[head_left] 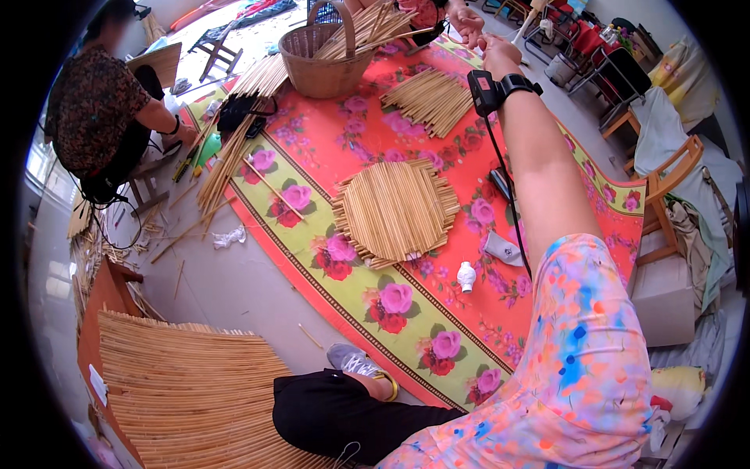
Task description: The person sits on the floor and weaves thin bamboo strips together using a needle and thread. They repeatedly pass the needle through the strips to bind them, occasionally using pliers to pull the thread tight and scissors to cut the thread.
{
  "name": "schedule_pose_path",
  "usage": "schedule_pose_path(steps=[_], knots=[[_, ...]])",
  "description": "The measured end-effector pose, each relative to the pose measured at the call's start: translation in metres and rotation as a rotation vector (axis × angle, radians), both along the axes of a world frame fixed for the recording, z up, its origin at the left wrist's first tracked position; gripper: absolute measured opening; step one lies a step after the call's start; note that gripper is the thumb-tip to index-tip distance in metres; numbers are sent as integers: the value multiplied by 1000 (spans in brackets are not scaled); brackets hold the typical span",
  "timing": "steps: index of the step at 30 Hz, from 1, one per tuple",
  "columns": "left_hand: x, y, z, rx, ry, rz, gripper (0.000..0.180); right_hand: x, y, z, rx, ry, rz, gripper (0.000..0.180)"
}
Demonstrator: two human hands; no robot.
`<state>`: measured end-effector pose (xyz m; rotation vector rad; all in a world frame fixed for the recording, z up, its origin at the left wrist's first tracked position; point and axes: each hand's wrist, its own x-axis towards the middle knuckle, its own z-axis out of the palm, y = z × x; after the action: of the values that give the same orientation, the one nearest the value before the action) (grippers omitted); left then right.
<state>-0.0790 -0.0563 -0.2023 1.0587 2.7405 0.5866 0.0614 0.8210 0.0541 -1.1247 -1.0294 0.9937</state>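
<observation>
My right hand (500, 53) is stretched out, grip unclear, meeting someone else's hand (467, 19). The bamboo stick bundle (430, 98) lies just below-left, sticks fanning toward me.

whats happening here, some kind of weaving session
A person sits on the floor beside a floral mat, right arm stretched far out, the right hand near another person's hand beyond a wicker basket of cane strips. The left hand is out of view. A round woven cane panel lies on the mat, with a bundle of cut strips above it. Another person sits at the left among loose canes, and a large woven panel lies at the lower left.
</observation>
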Motion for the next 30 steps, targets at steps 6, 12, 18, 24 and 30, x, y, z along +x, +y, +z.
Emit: schedule_pose_path(steps=[6, 12, 18, 24, 30], knots=[[-2, 4, -3, -6, -2, 5, 38, -4, 5, -4, 71, 221, -45, 11], [-4, 4, -4, -15, 1, 11, 39, -2, 5, -8, 32, 10, -141, 12], [-5, 6, -6, -18, 3, 17, 40, -4, 4, -23, 45, -122, -239, 13], [-7, 9, -8, -13, 4, 16, 40, 10, 13, -26, 127, -689, -386, 17], [-6, 8, -9, -20, 1, 26, 41, 17, 15, -36, 112, -923, -359, 19]])
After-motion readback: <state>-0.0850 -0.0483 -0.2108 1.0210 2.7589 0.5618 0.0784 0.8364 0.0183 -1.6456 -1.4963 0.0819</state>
